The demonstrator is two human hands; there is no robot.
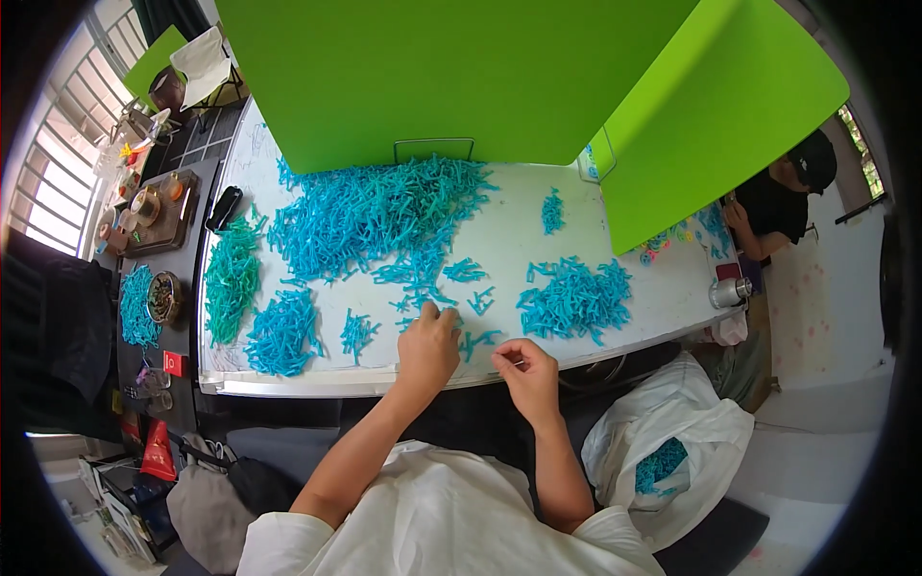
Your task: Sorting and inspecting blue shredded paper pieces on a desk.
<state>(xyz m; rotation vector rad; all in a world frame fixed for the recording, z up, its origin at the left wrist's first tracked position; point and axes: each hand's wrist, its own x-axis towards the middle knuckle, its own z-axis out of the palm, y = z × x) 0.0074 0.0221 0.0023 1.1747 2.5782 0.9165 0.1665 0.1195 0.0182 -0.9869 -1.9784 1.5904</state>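
Observation:
Small, thin blue plastic pieces lie in heaps on a white table. My left hand (429, 346) is over the near edge of the scattered pieces (415, 274), with its fingers bent down and drawn together; what the tips hold, if anything, is hidden. To its right, my right hand (530, 376) is at the front edge of the table, thumb and forefinger pinched. Anything in that pinch is too small to make out. A few loose pieces (477, 342) lie between the hands, and a small cluster (482, 300) sits just beyond them.
A large blue heap (375, 216) fills the back, below an upright green panel (451, 77). Other heaps are a green-teal one (232, 283), a blue one (284, 334) and another at right (576, 300). A white bag (701, 422) stands beside me; a person (783, 197) sits behind the second panel (720, 115).

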